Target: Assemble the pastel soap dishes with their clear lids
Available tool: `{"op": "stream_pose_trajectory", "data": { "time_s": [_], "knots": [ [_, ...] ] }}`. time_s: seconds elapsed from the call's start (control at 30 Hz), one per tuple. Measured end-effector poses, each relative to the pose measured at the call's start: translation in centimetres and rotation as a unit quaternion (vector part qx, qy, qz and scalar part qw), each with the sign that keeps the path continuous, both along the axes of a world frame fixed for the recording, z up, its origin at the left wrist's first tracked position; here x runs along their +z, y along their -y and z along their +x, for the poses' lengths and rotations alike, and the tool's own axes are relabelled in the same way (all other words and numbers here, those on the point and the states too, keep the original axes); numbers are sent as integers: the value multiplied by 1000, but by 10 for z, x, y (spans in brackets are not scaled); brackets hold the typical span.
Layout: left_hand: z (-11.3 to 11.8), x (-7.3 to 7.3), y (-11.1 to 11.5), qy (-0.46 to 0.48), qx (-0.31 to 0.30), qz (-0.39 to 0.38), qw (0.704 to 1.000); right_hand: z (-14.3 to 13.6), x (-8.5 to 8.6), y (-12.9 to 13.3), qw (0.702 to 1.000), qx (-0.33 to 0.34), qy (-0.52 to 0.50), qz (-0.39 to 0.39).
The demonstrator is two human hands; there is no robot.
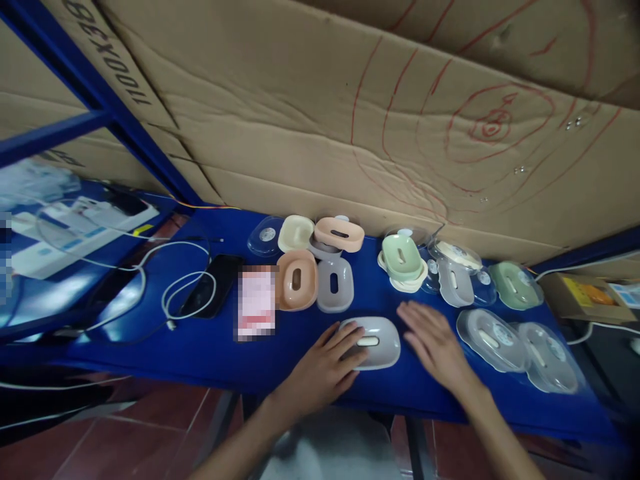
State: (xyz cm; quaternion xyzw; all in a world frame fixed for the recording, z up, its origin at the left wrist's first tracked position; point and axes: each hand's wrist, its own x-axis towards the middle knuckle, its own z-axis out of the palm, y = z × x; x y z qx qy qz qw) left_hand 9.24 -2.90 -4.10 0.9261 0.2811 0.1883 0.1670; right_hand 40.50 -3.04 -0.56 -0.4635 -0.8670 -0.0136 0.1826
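Observation:
A pale grey soap dish (387, 343) with a cream oblong piece (368, 341) in its middle lies on the blue table in front of me. My left hand (325, 360) rests over the dish's left side, its fingers spread across the rim and touching it. To the dish's right, my right hand (434, 340) is open with fingers stretched out, holding nothing. Just beyond are an orange-brown dish (307, 293) and a grey dish (327, 301), each with an oblong slot. Two grey dishes under clear lids (493, 341) (547, 360) lie right of my right hand.
Along the back stand a cream dish (295, 230), a peach dish (345, 230), stacked green dishes (404, 250) and a lidded green dish (515, 283). A phone (213, 287), cables and a power strip (43, 257) lie left. Cardboard (300, 133) walls the back; a small box (583, 300) is right.

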Motion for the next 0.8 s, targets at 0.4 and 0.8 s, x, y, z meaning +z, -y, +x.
{"op": "stream_pose_trajectory", "data": {
  "time_s": [0.4, 0.8],
  "knots": [
    [-47, -7, 9, 61, 99, 3, 993, 26, 32, -191, 971, -204, 107, 70],
    [-36, -15, 7, 101, 149, -170, 969, -25, 9, -46, 991, -32, -25, 128]
  ]
}}
